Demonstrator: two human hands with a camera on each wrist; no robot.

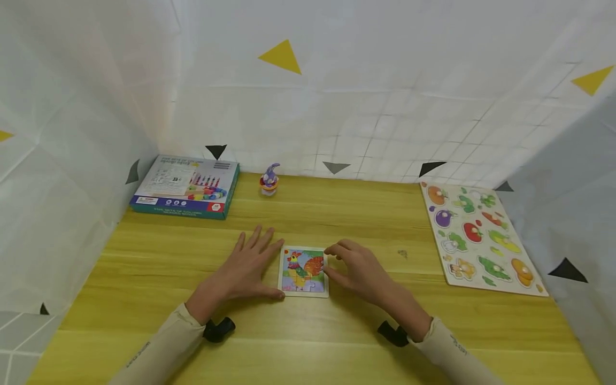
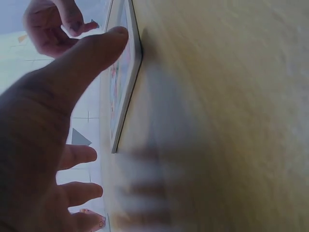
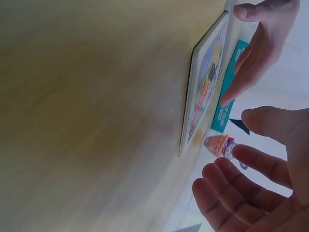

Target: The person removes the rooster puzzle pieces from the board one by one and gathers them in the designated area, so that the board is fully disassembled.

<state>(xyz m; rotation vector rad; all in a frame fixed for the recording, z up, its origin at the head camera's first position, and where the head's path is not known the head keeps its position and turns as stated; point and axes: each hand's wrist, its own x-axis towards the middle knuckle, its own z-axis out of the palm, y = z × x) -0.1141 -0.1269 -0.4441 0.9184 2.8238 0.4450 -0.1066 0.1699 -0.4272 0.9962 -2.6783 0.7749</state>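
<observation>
A small square jigsaw puzzle with a colourful rooster picture and a pale frame lies flat on the wooden table. My left hand is at its left side, fingers spread and thumb stretched toward the lower left corner. In the left wrist view that thumb overlaps the frame's edge. On the opposite side, my right hand is by the frame's right edge with its fingers loosely bent. Thumb and fingers stand apart in the right wrist view, and nothing shows between them; the puzzle lies beyond them.
At the back left lies a flat teal-edged box. A small purple rabbit figure stands at the back, right of the box. A vegetable peg board lies at the right. White sheeting hangs behind the table.
</observation>
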